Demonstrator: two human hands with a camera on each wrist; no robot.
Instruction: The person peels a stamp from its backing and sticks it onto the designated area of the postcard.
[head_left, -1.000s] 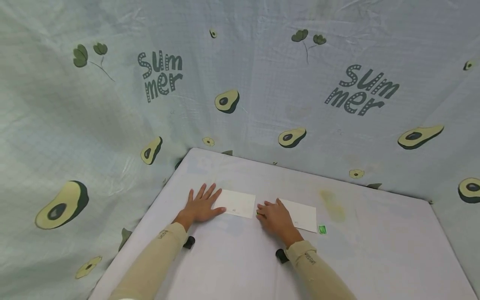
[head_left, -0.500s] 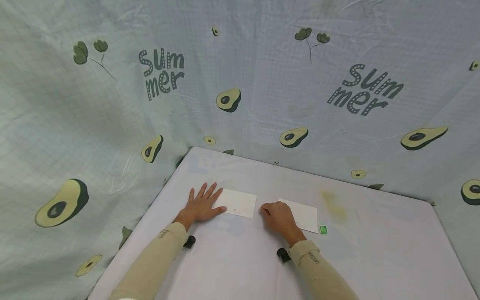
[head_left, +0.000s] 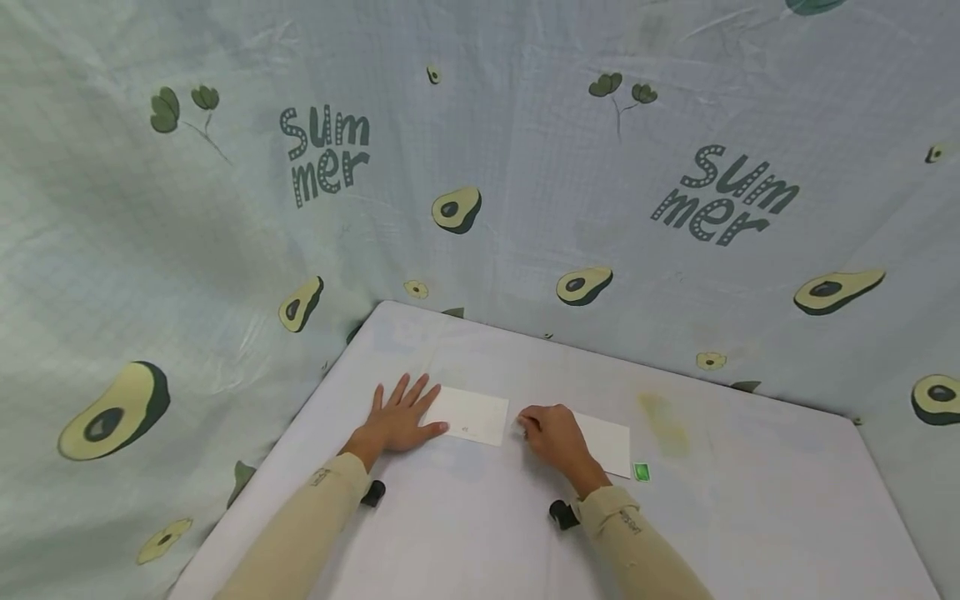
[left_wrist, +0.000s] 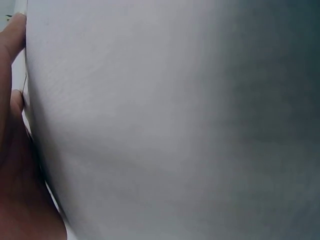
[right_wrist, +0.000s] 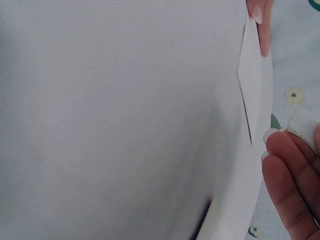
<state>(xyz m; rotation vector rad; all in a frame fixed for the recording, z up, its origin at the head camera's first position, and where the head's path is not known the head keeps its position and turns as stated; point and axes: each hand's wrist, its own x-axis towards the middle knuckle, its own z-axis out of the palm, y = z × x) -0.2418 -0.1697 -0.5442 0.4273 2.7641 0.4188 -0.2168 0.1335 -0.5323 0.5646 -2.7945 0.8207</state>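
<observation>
My left hand (head_left: 400, 423) lies with fingers spread on the table, its thumb and fingertips on the left edge of a white envelope-like sheet (head_left: 477, 415) with a small mark near its lower edge. To the right of that sheet, my right hand (head_left: 557, 437) pinches a small pale piece with a toothed edge, like the back of a postage stamp (right_wrist: 303, 127). A second white sheet (head_left: 611, 442) lies partly hidden behind the right hand. By its lower right corner is a small green stamp (head_left: 641, 472). The left wrist view shows mostly tabletop and part of the left hand (left_wrist: 20, 185).
A white-covered table (head_left: 750, 500) bears a yellowish stain (head_left: 664, 423) right of the second sheet. A curtain (head_left: 510, 150) printed with avocados hangs along the back and left. Black wrist devices show under both forearms.
The right hand's fingers, looser and more spread a second ago, have drawn into a pinch and lifted the stamp. The left hand stays on its sheet. The head view has tilted slightly.
</observation>
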